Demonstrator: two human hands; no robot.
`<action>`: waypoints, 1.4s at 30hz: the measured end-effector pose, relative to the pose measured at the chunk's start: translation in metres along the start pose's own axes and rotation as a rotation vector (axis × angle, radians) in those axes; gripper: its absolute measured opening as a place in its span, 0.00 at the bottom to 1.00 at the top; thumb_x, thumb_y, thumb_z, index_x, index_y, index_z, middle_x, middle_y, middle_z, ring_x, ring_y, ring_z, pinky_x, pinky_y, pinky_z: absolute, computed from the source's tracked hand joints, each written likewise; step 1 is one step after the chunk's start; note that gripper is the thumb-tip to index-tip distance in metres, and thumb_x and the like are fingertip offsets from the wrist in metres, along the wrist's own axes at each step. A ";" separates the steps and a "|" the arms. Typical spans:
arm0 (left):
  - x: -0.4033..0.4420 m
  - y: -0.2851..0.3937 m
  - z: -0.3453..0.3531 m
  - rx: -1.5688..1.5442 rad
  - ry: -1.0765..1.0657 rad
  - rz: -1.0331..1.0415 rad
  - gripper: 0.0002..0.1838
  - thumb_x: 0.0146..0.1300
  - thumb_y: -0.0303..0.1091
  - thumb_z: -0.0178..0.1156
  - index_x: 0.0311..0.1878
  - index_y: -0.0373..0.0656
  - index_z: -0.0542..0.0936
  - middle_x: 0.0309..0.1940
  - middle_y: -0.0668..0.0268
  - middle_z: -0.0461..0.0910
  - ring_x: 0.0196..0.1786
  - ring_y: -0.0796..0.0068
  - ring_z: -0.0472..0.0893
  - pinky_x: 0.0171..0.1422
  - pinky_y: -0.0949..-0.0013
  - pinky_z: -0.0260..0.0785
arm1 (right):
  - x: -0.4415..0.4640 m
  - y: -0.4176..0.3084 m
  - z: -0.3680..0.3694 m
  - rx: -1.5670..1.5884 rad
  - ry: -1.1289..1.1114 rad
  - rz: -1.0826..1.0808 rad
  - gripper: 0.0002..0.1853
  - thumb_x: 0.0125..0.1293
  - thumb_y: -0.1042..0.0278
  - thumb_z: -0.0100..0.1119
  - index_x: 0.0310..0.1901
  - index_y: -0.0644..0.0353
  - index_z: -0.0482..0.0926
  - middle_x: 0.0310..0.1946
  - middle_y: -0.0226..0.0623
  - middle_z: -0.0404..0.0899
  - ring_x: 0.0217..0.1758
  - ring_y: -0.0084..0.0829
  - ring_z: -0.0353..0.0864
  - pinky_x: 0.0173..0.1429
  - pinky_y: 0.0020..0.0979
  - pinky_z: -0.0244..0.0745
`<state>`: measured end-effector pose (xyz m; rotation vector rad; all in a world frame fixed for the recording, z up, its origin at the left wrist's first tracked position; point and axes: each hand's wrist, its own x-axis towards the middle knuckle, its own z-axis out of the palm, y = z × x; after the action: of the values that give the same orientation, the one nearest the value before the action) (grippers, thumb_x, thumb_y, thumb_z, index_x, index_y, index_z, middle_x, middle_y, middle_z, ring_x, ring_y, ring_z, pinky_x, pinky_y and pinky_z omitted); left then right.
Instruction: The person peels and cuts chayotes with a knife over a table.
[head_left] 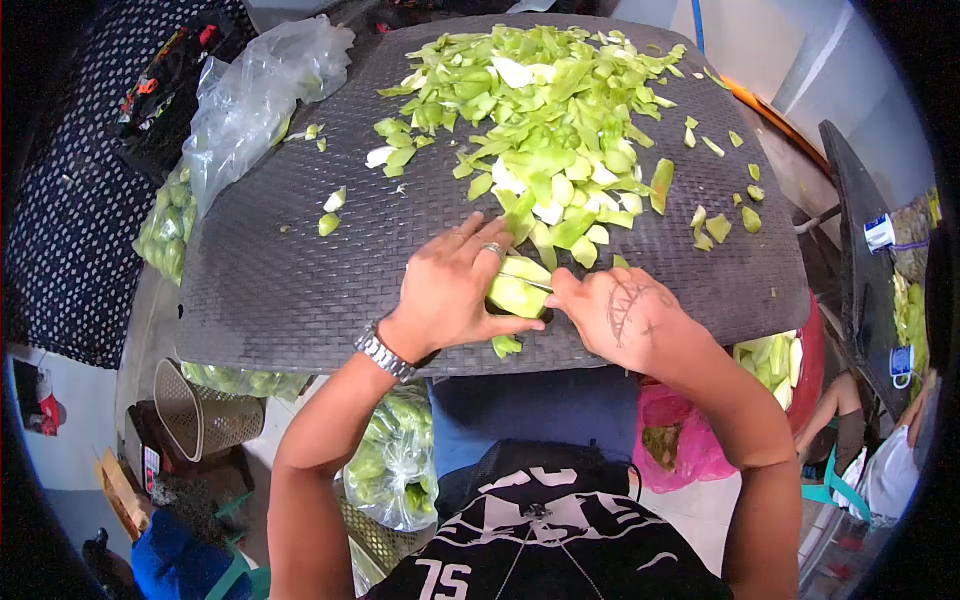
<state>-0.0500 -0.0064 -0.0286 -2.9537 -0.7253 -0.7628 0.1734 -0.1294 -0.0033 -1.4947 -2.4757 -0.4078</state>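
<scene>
Near the front edge of the dark woven table (330,240), my left hand (450,285) is closed around a peeled pale green vegetable (518,292), with a ring and a metal watch showing on that side. My right hand (625,312) grips a knife, mostly hidden by the fingers; its thin blade (537,286) lies in a cut along the vegetable. Beyond my hands spreads a large heap of green peelings (560,130). One small green piece (506,345) rests just below the vegetable.
Clear plastic bags of green vegetables stand at the left (168,225) and below the table (390,460). A beige basket (205,410) is at lower left, a pink bag (680,440) at lower right. A red container (808,370) holds cut pieces. Another person's arm (835,405) shows far right.
</scene>
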 end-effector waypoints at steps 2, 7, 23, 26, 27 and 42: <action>0.009 -0.002 -0.002 0.036 0.024 0.009 0.51 0.46 0.74 0.75 0.59 0.35 0.81 0.62 0.50 0.83 0.64 0.45 0.84 0.64 0.51 0.79 | 0.006 0.013 0.002 -0.101 -0.012 -0.019 0.15 0.71 0.60 0.60 0.53 0.58 0.80 0.25 0.30 0.68 0.26 0.31 0.80 0.30 0.33 0.75; -0.008 0.010 -0.005 -0.154 -0.118 -0.182 0.54 0.51 0.72 0.74 0.65 0.31 0.75 0.57 0.43 0.83 0.61 0.39 0.84 0.60 0.49 0.80 | -0.003 0.007 0.013 0.005 -0.008 -0.022 0.18 0.71 0.59 0.59 0.56 0.60 0.79 0.25 0.28 0.69 0.28 0.27 0.79 0.32 0.33 0.74; 0.015 0.002 0.001 -0.243 -0.112 0.130 0.37 0.51 0.31 0.73 0.69 0.46 0.77 0.65 0.53 0.76 0.65 0.48 0.78 0.70 0.52 0.75 | 0.016 0.023 0.010 0.310 -0.320 0.281 0.18 0.77 0.51 0.56 0.48 0.61 0.81 0.30 0.47 0.84 0.38 0.50 0.89 0.46 0.49 0.82; 0.012 -0.015 0.001 -0.206 -0.003 0.044 0.38 0.51 0.25 0.72 0.70 0.46 0.75 0.67 0.53 0.75 0.67 0.46 0.77 0.71 0.53 0.74 | 0.021 0.033 0.010 0.501 -0.296 0.393 0.20 0.77 0.53 0.57 0.40 0.65 0.82 0.32 0.57 0.85 0.41 0.59 0.87 0.50 0.55 0.81; 0.013 -0.017 -0.004 -0.202 0.021 -0.005 0.38 0.51 0.21 0.72 0.70 0.46 0.75 0.67 0.53 0.76 0.66 0.47 0.79 0.70 0.54 0.75 | 0.024 0.037 0.011 0.543 -0.316 0.416 0.20 0.78 0.53 0.57 0.40 0.66 0.82 0.32 0.58 0.84 0.42 0.59 0.87 0.50 0.55 0.81; 0.011 -0.068 -0.027 -1.485 0.462 -0.627 0.33 0.53 0.12 0.66 0.64 0.39 0.71 0.60 0.54 0.82 0.56 0.59 0.85 0.61 0.54 0.83 | -0.001 0.029 -0.013 0.632 -0.086 0.805 0.16 0.74 0.55 0.62 0.46 0.63 0.78 0.29 0.61 0.81 0.37 0.64 0.83 0.41 0.53 0.75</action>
<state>-0.0838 0.0561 -0.0066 -3.0459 -1.5033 -2.9930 0.2005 -0.1223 0.0122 -1.9946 -1.5764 0.5314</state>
